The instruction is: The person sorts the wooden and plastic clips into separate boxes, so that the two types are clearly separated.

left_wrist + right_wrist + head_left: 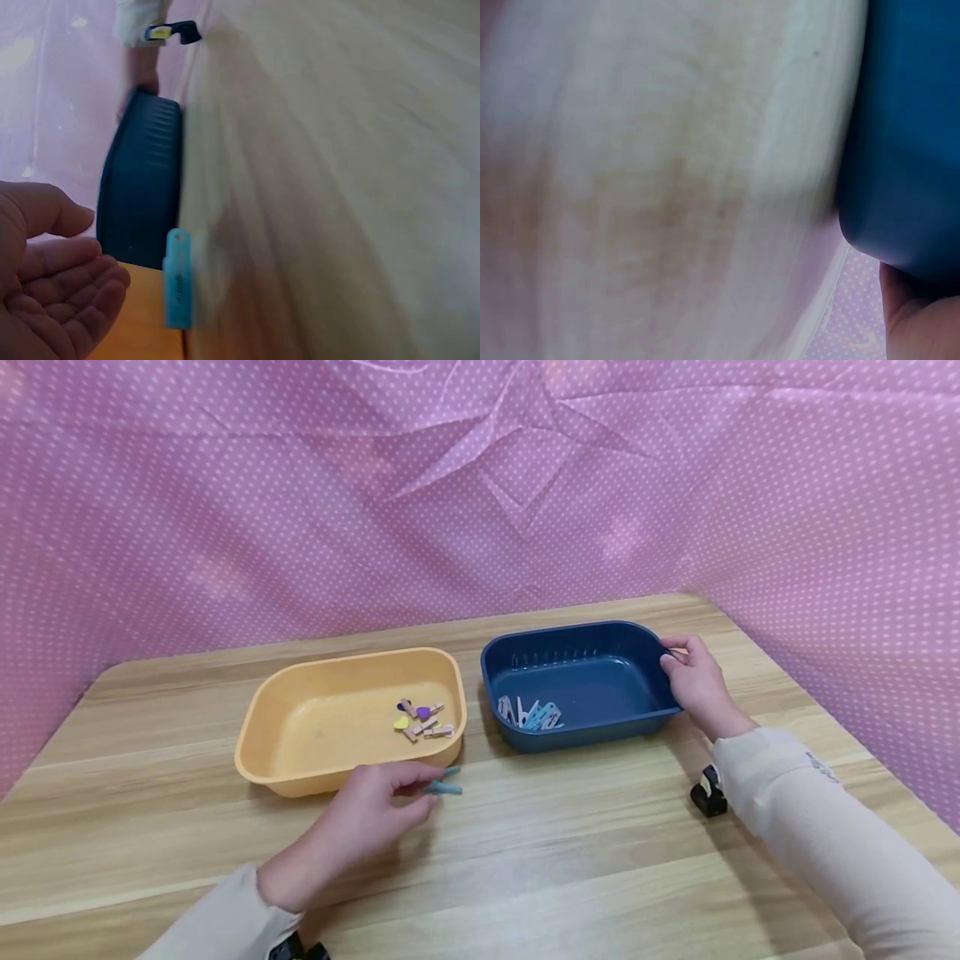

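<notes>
My left hand (378,797) is just in front of the yellow basin's right corner, with thumb and fingers apart. A light-blue clothespin (447,788) lies at its fingertips. In the left wrist view, a gap separates the clothespin (178,279) from the loosely curled fingers (82,274). My right hand (697,683) grips the right rim of the dark blue basin (585,727), its thumb over the edge. White and light-blue clothespins (538,716) lie in that basin's left front corner. The right wrist view shows only part of this hand (922,322) against the basin (911,172).
The yellow basin (262,714) stands left of the blue one, with small wooden clips (426,722) bearing purple and yellow shapes inside. Both rest on a wood-grain table (570,860). Pink dotted cloth (450,510) hangs behind and at the sides.
</notes>
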Demonstrator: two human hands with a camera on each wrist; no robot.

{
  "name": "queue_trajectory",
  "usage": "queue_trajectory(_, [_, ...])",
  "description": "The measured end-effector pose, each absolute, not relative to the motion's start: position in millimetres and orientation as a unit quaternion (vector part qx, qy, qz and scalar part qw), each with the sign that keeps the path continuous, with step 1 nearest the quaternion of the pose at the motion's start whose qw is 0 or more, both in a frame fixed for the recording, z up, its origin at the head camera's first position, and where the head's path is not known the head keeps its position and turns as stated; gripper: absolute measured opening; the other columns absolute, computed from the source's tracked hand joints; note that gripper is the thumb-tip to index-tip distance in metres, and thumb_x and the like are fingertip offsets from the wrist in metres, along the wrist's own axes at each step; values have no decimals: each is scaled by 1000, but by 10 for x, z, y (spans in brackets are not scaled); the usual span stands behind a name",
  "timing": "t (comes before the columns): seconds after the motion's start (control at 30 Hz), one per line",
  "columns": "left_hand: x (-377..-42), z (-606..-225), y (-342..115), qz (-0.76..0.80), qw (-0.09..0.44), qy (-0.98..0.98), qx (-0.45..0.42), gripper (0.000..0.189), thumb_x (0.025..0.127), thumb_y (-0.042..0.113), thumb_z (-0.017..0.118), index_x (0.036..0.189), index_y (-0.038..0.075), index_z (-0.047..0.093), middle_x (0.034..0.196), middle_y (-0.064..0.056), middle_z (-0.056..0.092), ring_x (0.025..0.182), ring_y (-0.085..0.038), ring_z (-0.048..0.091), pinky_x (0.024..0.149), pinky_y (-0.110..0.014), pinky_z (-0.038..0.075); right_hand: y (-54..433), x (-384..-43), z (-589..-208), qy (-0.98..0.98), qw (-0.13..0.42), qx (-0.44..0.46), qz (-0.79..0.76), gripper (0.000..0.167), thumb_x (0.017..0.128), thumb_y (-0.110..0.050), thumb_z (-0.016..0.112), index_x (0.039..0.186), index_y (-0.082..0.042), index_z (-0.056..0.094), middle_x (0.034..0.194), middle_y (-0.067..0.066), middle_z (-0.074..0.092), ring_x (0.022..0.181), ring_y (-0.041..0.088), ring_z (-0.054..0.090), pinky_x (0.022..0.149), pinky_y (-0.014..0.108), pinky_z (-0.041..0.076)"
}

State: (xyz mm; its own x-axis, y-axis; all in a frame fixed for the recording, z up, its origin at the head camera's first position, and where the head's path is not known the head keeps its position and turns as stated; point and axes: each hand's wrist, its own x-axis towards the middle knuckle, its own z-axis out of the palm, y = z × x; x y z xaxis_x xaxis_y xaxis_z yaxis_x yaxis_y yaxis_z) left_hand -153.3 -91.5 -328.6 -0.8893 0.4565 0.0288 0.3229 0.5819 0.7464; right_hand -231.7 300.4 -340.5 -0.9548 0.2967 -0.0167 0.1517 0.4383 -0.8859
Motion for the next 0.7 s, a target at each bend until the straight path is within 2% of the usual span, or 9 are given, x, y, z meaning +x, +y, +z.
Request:
queue_trajectory(0.2, [-1503, -3376, -966, 350, 68, 905, 230, 39, 81, 11, 68, 119, 7, 64, 121, -7, 62, 113, -19, 55, 96, -43, 47, 3005, -2311, -3397, -849, 71, -130, 507, 39, 99, -10, 32, 136, 2, 33, 142, 27, 35, 130, 37, 36, 105, 52, 34])
queue_trajectory(0.4, [-1511, -3451, -994, 330, 63, 912, 236, 43, 81, 12, 68, 123, 6, 60, 125, -8, 59, 106, -16, 57, 97, -41, 46, 3013, -2309, -3372, -859, 50, -132, 493, 44, 100, -13, 30, 143, -5, 30, 147, 23, 29, 134, 37, 30, 107, 55, 31])
queue_trajectory(0.57, [-1538, -3492, -981, 319, 49, 914, 247, 41, 79, 8, 68, 120, 3, 62, 120, -10, 62, 114, -23, 56, 98, -43, 45, 3020, -2313, -3362, -864, 50, -128, 484, 45, 100, -13, 30, 144, -5, 29, 149, 21, 25, 136, 36, 25, 109, 54, 26])
queue_trajectory(0.7, [-1567, -3509, -961, 313, 34, 916, 249, 32, 76, 6, 69, 109, 5, 67, 109, -6, 66, 106, -22, 59, 94, -41, 48, 3017, -2316, -3365, -866, 57, -121, 482, 45, 100, -11, 31, 143, -2, 30, 148, 22, 27, 136, 36, 26, 110, 52, 26])
